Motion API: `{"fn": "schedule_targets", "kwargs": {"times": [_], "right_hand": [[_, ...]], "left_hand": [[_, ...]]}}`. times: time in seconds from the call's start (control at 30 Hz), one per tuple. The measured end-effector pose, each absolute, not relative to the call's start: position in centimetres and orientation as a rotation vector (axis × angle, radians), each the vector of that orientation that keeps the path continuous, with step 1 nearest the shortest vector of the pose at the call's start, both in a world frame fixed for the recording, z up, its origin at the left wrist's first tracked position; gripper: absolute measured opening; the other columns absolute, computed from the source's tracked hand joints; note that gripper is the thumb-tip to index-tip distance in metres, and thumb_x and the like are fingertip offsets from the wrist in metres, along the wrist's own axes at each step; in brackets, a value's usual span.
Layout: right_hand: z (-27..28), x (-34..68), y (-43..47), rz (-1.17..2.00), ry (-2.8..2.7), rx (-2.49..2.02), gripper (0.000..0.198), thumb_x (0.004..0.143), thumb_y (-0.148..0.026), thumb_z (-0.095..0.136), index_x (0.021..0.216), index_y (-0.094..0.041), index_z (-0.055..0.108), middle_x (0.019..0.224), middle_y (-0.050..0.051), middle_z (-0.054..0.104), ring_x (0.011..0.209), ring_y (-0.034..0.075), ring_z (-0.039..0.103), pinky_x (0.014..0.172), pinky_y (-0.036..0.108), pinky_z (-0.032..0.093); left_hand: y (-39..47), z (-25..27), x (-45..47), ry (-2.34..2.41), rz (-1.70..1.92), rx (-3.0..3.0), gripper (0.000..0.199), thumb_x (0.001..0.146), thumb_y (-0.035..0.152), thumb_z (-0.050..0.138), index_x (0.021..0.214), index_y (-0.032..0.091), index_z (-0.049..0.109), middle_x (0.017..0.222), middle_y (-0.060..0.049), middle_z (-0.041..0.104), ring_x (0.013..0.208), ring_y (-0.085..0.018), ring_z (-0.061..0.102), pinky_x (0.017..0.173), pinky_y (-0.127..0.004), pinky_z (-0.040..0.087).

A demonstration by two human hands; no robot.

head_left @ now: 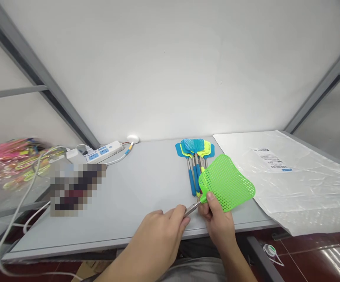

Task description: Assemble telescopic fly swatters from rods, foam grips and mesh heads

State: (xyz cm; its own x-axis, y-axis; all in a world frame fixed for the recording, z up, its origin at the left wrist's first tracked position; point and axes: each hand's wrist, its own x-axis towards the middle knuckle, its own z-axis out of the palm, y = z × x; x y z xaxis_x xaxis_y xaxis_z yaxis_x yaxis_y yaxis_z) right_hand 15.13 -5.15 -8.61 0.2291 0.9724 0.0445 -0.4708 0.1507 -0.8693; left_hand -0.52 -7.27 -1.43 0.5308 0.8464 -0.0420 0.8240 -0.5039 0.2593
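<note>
Nearest, the left hand (pixel 160 231) has its fingers closed around the metal shaft (pixel 191 209) of a bright green fly swatter (pixel 227 182); the right hand (pixel 219 221) grips the same swatter at the neck, thumb on top; the swatter is held above the near edge of the grey table (pixel 122 211), its perforated head pointing far and right, its handle hidden by the left hand; to the right lies a white plastic sheet (pixel 246 152) bearing a printed label (pixel 271 160); beyond the hands, blue and yellow swatters (pixel 195 145) lie overlapping, heads far; far left sits a white power strip (pixel 106 151); farthest stands a white wall (pixel 164 70).
</note>
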Motion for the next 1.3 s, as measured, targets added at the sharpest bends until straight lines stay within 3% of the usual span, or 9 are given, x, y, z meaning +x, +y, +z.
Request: {"fn": "schedule_targets", "kwargs": {"times": [0.2, 0.4, 0.5, 0.67, 0.9, 1.07, 1.17, 1.3], "right_hand": [[-9.5, 15.3, -5.9, 1.248, -0.998, -0.920, 0.037, 0.089, -0.046, 0.061, 0.065, -0.019, 0.059, 0.061, -0.001, 0.052, 0.057, 0.012, 0.043, 0.055, 0.027, 0.036], [-10.3, 15.5, -5.9, 1.230, -0.985, -0.995, 0.026, 0.083, -0.041, 0.071, 0.071, -0.019, 0.064, 0.071, 0.001, 0.057, 0.067, 0.014, 0.051, 0.064, 0.028, 0.042], [-10.2, 15.3, -5.8, 1.252, -0.961, -0.962, 0.021, 0.083, -0.038, 0.072, 0.075, -0.020, 0.064, 0.071, -0.001, 0.055, 0.065, 0.012, 0.048, 0.060, 0.027, 0.040], [-9.2, 15.1, -5.7, 1.321, -0.923, -0.786, 0.017, 0.085, -0.034, 0.071, 0.082, -0.021, 0.061, 0.072, -0.003, 0.051, 0.056, 0.008, 0.039, 0.051, 0.024, 0.033], [-9.1, 15.4, -5.4, 1.393, -1.034, -0.724, 0.021, 0.088, -0.041, 0.065, 0.083, -0.020, 0.063, 0.063, -0.004, 0.045, 0.053, 0.010, 0.036, 0.049, 0.025, 0.031], [-8.8, 15.6, -5.8, 1.306, -1.155, -0.873, 0.026, 0.084, -0.046, 0.067, 0.084, -0.020, 0.069, 0.060, -0.002, 0.048, 0.054, 0.013, 0.043, 0.052, 0.028, 0.037], [-8.9, 15.4, -6.0, 1.230, -1.154, -0.887, 0.026, 0.083, -0.046, 0.069, 0.084, -0.020, 0.071, 0.058, -0.002, 0.048, 0.054, 0.013, 0.043, 0.051, 0.028, 0.037], [-9.3, 15.3, -6.0, 1.193, -1.111, -0.866, 0.022, 0.083, -0.043, 0.070, 0.085, -0.021, 0.072, 0.058, -0.003, 0.046, 0.051, 0.012, 0.039, 0.048, 0.027, 0.032]], "left_hand": [[-9.1, -1.1, -2.7, 1.098, 0.392, 1.739, 0.038, 0.102, 0.049, 0.028, 0.099, 0.021, 0.054, 0.074, 0.001, 0.049, 0.067, -0.014, 0.044, 0.063, -0.026, 0.034], [-8.5, -2.6, -3.2, 0.865, 0.466, 1.271, 0.041, 0.099, 0.053, 0.038, 0.106, 0.016, 0.056, 0.065, 0.005, 0.039, 0.056, -0.008, 0.032, 0.049, -0.020, 0.025], [-8.1, -3.4, -3.2, 0.865, 0.448, 1.224, 0.040, 0.098, 0.054, 0.042, 0.103, 0.017, 0.056, 0.058, 0.008, 0.036, 0.048, -0.007, 0.028, 0.042, -0.018, 0.024], [-8.0, -3.7, -2.9, 0.775, 0.492, 1.087, 0.038, 0.097, 0.052, 0.045, 0.096, 0.016, 0.058, 0.051, 0.010, 0.035, 0.039, -0.005, 0.026, 0.039, -0.016, 0.036], [-7.9, -4.6, -2.4, 0.497, 0.502, 0.758, 0.037, 0.101, 0.042, 0.038, 0.091, 0.015, 0.060, 0.045, 0.011, 0.035, 0.025, -0.003, 0.020, 0.037, -0.018, 0.043], [-7.6, -4.6, -2.6, 0.549, 0.479, 0.824, 0.037, 0.100, 0.042, 0.038, 0.091, 0.014, 0.060, 0.044, 0.010, 0.039, 0.026, -0.003, 0.023, 0.038, -0.018, 0.042], [-7.4, -3.7, -3.3, 0.620, 0.414, 0.952, 0.038, 0.100, 0.046, 0.036, 0.090, 0.016, 0.058, 0.045, 0.011, 0.032, 0.029, -0.005, 0.020, 0.039, -0.019, 0.038], [-7.5, -1.6, -4.4, 0.912, 0.316, 1.401, 0.044, 0.099, 0.054, 0.033, 0.086, 0.018, 0.055, 0.054, 0.008, 0.036, 0.046, -0.008, 0.034, 0.048, -0.020, 0.035]]}}
